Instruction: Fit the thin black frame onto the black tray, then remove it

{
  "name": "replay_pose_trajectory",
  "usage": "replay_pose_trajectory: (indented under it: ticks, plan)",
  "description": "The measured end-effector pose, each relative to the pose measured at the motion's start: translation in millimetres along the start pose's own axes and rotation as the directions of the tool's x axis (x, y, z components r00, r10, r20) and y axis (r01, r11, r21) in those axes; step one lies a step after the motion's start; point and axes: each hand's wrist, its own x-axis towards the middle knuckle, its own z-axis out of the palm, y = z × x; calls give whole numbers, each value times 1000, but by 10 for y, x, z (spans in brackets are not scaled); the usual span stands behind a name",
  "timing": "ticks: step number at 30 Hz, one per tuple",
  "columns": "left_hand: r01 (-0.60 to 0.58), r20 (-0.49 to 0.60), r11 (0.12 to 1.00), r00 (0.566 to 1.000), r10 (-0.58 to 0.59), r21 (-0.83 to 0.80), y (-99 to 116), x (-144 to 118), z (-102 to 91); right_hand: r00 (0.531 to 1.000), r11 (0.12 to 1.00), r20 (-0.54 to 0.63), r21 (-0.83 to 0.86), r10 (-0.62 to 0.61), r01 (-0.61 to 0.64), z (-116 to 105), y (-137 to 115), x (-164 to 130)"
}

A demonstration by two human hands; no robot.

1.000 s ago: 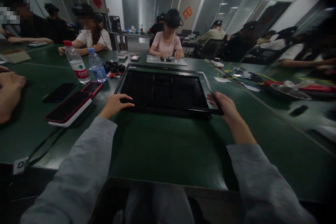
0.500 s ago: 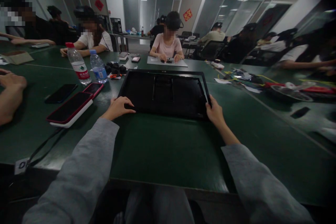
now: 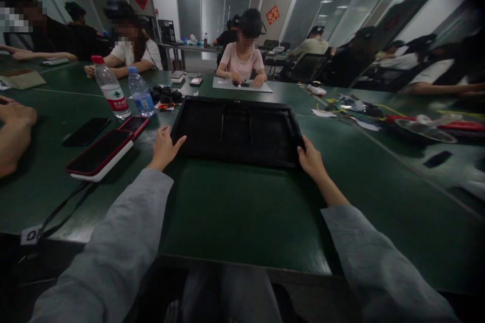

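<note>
Two hands are on one thing: the large flat black plastic panel (image 3: 237, 131), a monitor-back-like shell with a raised rim, which lies flat on the dark green surface (image 3: 242, 212) straight ahead of me. My right hand (image 3: 311, 157) has its grip clenched on the panel's near right corner, fingers wrapped over the edge. My left hand (image 3: 163, 147) is released, palm down and fingers spread, resting on the surface just beside the near left corner, with the fingertips touching the panel's edge.

As far as I can judge, the panel is down and square to me, so placing it looks done; whatever is to be done on or inside it has not begun, since nothing but my hands is at it.

The panel works as a shallow tray, and it looks empty: I see only moulded ribs and a rectangular recess in its middle, though the interior is dark. To my left lie a red-edged tablet on a white case (image 3: 99, 154), a smaller red-cased phone (image 3: 133, 124) and a plain black phone (image 3: 86, 131). Beyond them stand two clear plastic water bottles, one with a red cap (image 3: 111, 90) and one with a blue cap (image 3: 140, 94); how full they are I cannot tell. Another person's hand (image 3: 14, 131) rests at the far left edge.
</note>
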Motion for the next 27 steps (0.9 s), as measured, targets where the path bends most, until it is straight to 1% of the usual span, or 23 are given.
replay_pose_trajectory:
  ticks: [2,4,10,13,16,21,24,27]
  plan:
    - [52,38,999,998,-53,16,-59,38,24,1000,1000,17,-12,19,-19,4,-1,-6]
    - [68,65,997,995,-70,32,-110,73,29,999,999,27,-16,33,-33,8,1,-10]
    - [25,36,999,999,-26,25,-183,108,20,1000,999,20,-37,19,-18,-6,-1,-19]
    - [21,24,999,999,-22,39,-186,93,24,1000,999,-17,-32,12,-12,-22,6,-21]
    - [42,51,998,998,-44,41,-162,73,6,999,999,-38,-23,25,-25,-30,24,-19]
    - [99,137,994,986,-92,-46,-98,64,-73,997,997,7,-5,75,-75,-35,36,-31]
    - [120,176,988,979,-102,-94,-93,92,-100,998,998,30,18,62,-62,-33,25,-48]
    - [128,180,986,978,-108,-105,-115,144,-93,998,999,52,26,36,-38,-18,10,-62]
